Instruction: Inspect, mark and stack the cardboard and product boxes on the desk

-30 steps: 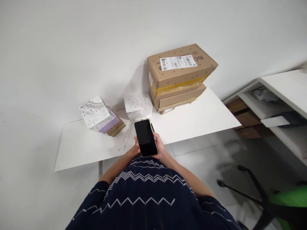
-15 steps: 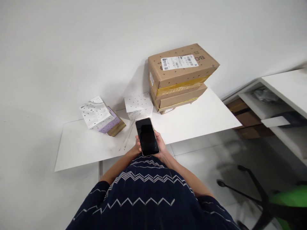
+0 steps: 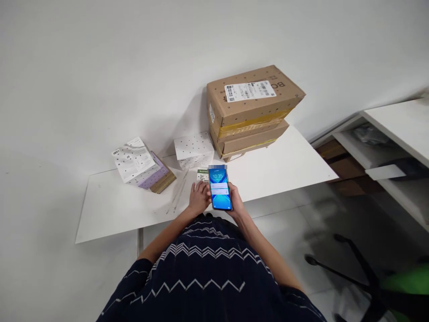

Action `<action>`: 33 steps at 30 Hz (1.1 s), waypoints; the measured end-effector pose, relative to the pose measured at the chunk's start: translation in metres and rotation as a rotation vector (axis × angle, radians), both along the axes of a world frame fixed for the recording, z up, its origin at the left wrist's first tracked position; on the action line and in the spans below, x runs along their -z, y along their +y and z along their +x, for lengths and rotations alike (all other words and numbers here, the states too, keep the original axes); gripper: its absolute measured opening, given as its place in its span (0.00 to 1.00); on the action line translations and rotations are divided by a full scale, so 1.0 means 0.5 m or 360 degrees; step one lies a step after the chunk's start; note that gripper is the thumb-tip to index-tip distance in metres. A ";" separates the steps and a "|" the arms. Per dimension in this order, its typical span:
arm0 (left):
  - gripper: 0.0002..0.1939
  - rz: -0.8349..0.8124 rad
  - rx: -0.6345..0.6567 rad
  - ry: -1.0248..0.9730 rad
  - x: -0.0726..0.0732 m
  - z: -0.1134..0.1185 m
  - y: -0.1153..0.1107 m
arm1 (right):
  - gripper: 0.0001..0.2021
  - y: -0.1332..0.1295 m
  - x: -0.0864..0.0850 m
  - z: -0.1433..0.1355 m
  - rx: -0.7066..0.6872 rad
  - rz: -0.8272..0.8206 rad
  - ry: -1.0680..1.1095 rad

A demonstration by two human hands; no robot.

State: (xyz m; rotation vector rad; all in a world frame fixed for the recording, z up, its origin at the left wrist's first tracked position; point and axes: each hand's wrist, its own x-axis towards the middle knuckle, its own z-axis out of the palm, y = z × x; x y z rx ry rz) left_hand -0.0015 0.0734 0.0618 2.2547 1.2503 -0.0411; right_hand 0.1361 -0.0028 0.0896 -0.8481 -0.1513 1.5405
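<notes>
A smartphone point(image 3: 219, 190) with its screen lit blue, showing 10:35, is in my right hand point(image 3: 236, 201), which grips it from the right side. My left hand point(image 3: 199, 198) is just left of the phone, its fingers stretched forward and holding nothing. Those fingers reach the near end of a flat white item with a green band and printed letters point(image 3: 202, 173), partly hidden by the phone and fingers. I cannot tell whether they touch it. Behind it stands a white dotted box point(image 3: 192, 150).
Large brown cartons point(image 3: 258, 105) are stacked on the white table point(image 3: 110, 214) against the wall. Smaller white, purple and brown boxes point(image 3: 134, 163) form a pile at left. A shelf unit point(image 3: 392, 134) stands at right, above a black chair base point(image 3: 355, 264).
The phone's screen has lit up from black, and the phone has shifted right in my right hand. My left hand has come off it, uncovering the green-banded item.
</notes>
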 end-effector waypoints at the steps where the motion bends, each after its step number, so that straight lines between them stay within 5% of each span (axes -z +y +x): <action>1: 0.23 0.0081 0.0027 0.0008 -0.008 0.002 -0.004 | 0.28 -0.004 0.021 0.018 0.0117 -0.0100 -0.0254; 4: 0.27 0.0176 -0.0080 0.0135 -0.032 0.008 -0.008 | 0.29 -0.019 0.092 0.072 0.0233 -0.0564 -0.1260; 10: 0.47 -0.0109 -0.0203 0.0323 -0.075 0.006 0.037 | 0.28 -0.048 0.215 0.120 -0.0374 -0.1226 -0.2780; 14: 0.49 -0.0178 -0.0312 0.0396 -0.069 0.003 0.057 | 0.28 -0.052 0.273 0.120 -0.0518 -0.1183 -0.3136; 20: 0.43 -0.0142 -0.0369 0.0349 -0.066 -0.001 0.050 | 0.30 -0.050 0.311 0.126 -0.0540 -0.1163 -0.3072; 22: 0.42 -0.0129 -0.0330 0.0295 -0.105 -0.018 0.056 | 0.30 -0.053 0.315 0.133 -0.0537 -0.1131 -0.3011; 25: 0.43 -0.0022 -0.0224 0.0167 -0.204 -0.045 0.087 | 0.30 -0.057 0.314 0.142 -0.0537 -0.1086 -0.2953; 29: 0.48 0.0462 -0.0053 0.0109 -0.337 -0.050 0.181 | 0.30 -0.059 0.309 0.149 -0.0560 -0.1031 -0.2939; 33: 0.51 0.0707 0.0052 0.0225 -0.393 -0.020 0.317 | 0.29 -0.059 0.307 0.148 -0.0542 -0.1001 -0.2966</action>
